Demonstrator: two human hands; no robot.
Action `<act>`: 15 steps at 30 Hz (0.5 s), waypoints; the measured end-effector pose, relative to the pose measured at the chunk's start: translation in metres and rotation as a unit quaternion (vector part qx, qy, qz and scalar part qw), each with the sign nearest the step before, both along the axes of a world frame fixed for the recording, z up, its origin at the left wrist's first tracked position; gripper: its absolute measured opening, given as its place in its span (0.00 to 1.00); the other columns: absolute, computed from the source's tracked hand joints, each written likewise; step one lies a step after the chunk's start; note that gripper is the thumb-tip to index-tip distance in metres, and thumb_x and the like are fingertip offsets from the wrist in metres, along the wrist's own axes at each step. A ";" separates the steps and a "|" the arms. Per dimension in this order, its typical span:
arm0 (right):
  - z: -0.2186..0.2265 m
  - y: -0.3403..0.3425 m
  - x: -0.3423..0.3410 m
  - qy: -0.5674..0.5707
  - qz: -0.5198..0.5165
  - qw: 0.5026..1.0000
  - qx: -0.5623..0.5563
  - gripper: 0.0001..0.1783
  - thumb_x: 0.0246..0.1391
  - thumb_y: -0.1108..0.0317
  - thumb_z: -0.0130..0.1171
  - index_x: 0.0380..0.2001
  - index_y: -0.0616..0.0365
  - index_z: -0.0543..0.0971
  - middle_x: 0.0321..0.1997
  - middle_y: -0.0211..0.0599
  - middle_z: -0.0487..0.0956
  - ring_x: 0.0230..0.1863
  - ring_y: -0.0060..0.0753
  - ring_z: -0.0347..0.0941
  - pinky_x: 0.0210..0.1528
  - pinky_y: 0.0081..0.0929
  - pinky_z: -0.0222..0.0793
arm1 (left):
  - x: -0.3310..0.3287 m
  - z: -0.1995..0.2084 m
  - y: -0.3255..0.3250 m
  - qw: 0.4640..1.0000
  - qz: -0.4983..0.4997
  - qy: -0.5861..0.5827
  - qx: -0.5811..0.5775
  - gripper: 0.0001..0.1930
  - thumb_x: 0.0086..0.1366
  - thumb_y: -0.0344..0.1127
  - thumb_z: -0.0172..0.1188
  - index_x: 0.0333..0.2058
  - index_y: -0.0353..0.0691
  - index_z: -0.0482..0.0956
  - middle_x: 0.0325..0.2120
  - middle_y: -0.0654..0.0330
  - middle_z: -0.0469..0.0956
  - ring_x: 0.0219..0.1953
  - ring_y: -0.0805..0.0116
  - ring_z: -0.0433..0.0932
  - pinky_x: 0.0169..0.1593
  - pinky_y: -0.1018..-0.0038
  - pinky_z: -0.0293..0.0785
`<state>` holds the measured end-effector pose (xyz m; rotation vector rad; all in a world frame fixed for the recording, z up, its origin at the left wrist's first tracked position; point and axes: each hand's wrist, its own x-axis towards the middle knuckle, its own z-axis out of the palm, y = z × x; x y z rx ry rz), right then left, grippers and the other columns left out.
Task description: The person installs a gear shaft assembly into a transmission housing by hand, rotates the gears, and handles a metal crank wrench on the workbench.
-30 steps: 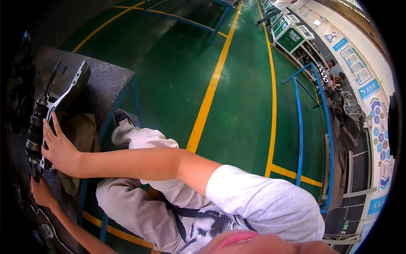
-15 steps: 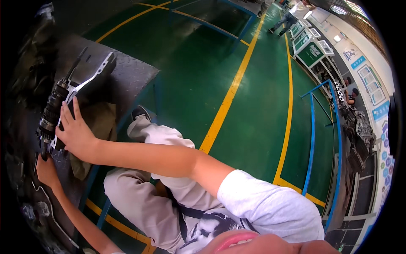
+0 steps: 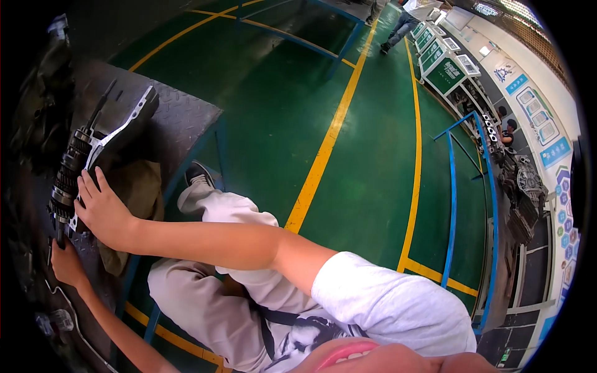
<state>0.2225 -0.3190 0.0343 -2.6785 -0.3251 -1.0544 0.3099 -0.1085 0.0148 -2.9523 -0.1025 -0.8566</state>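
Dark steel geared shaft [image 3: 66, 177] in silver-rimmed metal casing [image 3: 122, 128], inward from the right edge of a dark metal tabletop [image 3: 185, 112], right hand [image 3: 107, 214] spread against casing, left hand [image 3: 68, 264] at shaft's lower end, grip unclear.

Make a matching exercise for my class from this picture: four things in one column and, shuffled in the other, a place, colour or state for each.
Column one
1. Right hand
2. Left hand
3. Cloth
4. Floor

Column two
A. Green, marked with yellow lines
B. At the near end of the gear shaft
C. Fingers spread over the metal housing
D. Olive-brown, by the edge of the bench

Right pairs: 1-C, 2-B, 3-D, 4-A.
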 end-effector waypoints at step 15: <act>0.007 -0.010 -0.002 0.038 -0.022 0.998 -0.054 0.24 0.53 0.60 0.46 0.53 0.51 0.72 0.62 0.65 0.58 0.67 0.64 0.44 0.65 0.64 0.32 | 0.001 -0.001 0.002 1.000 -0.001 -0.009 0.011 0.21 0.60 0.53 0.50 0.46 0.49 0.78 0.36 0.54 0.79 0.37 0.51 0.78 0.38 0.58 0.74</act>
